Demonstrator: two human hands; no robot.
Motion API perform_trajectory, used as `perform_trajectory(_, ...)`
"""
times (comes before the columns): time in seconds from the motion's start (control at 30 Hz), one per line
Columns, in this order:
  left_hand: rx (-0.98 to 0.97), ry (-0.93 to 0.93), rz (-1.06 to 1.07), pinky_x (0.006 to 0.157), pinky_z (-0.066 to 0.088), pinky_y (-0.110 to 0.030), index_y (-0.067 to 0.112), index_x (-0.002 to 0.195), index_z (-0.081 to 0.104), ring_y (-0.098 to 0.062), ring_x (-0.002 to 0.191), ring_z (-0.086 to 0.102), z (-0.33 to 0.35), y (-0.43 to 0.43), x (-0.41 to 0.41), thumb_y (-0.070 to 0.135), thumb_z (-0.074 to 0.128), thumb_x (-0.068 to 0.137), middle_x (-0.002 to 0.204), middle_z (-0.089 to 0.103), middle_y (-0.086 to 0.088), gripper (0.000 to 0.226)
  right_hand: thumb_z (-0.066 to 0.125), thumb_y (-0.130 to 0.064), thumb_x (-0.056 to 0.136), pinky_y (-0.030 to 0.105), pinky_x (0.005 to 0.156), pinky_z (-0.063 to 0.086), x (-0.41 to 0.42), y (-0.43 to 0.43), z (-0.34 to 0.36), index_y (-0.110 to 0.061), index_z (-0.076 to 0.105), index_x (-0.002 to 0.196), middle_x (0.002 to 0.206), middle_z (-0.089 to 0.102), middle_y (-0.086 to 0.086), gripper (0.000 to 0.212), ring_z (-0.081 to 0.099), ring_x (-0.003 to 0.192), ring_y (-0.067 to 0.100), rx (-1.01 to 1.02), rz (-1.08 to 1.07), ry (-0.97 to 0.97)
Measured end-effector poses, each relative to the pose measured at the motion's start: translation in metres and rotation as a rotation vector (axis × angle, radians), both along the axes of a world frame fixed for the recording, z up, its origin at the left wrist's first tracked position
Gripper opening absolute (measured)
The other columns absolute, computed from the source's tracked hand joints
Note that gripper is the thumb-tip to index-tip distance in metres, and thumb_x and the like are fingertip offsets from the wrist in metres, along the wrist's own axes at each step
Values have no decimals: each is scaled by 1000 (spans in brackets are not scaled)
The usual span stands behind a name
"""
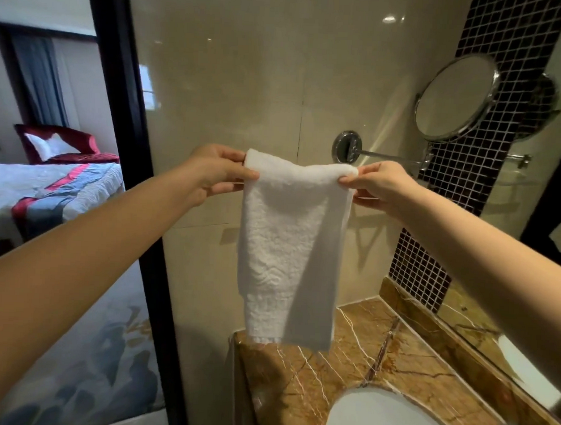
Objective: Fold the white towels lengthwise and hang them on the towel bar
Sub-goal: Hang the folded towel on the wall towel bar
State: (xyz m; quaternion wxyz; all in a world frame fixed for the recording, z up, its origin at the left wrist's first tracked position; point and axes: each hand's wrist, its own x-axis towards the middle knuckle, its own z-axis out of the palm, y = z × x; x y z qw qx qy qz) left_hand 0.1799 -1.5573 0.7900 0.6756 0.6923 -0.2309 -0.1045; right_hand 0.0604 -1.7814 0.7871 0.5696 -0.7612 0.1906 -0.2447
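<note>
A white towel hangs folded in front of the beige tiled wall, its top fold stretched level between both hands. My left hand pinches the top left corner, and my right hand pinches the top right corner. The towel's lower edge reaches just above the marble counter. A chrome towel bar runs from a round wall mount behind the towel's upper right, toward the mosaic strip. Whether the towel touches the bar I cannot tell.
A round chrome mirror sticks out from the black mosaic strip at the right. Below lie a brown marble counter and a white basin. A dark door frame stands at the left, with a bed beyond.
</note>
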Motion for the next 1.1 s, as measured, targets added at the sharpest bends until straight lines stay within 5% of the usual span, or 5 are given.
perform_trajectory(0.17, 2, -29, 4, 61, 58, -21, 1, 116, 62, -14, 82, 67, 11, -14, 1, -6, 71, 74, 99, 68, -7, 43, 72, -6, 81, 27, 77, 56, 11, -17, 7, -11, 63, 76, 75, 61, 4, 12, 59, 69, 13, -51, 27, -27)
perform_trajectory(0.37, -21, -50, 10, 57, 57, -21, 0, 112, 61, -13, 76, 66, 23, -22, 19, -5, 73, 72, 92, 67, -5, 41, 73, -5, 80, 18, 58, 57, 30, -29, 20, -6, 66, 85, 78, 63, 7, 9, 58, 67, 14, -53, 35, -30)
perform_trajectory(0.6, -37, -100, -58, 59, 58, -21, 5, 95, 64, -11, 71, 66, 40, -32, 51, -5, 71, 75, 82, 69, -2, 24, 73, -8, 80, 18, 62, 56, 54, -38, 38, -9, 65, 82, 79, 63, 5, 8, 59, 70, 13, -93, -2, -60)
perform_trajectory(0.87, -114, -139, -84, 57, 57, -20, 10, 84, 61, -6, 58, 67, 50, -52, 75, -6, 71, 75, 81, 67, -2, 21, 72, -3, 81, 14, 51, 53, 83, -49, 53, -8, 64, 79, 69, 59, 3, 9, 58, 47, 4, -63, -67, -153)
perform_trajectory(1.1, -225, -166, -70, 55, 55, -19, 6, 92, 61, -6, 58, 67, 84, -73, 92, -7, 70, 76, 81, 68, -3, 23, 70, -3, 83, 14, 51, 51, 116, -66, 95, 0, 62, 113, 83, 63, 5, 31, 61, 64, 9, -50, -71, -236)
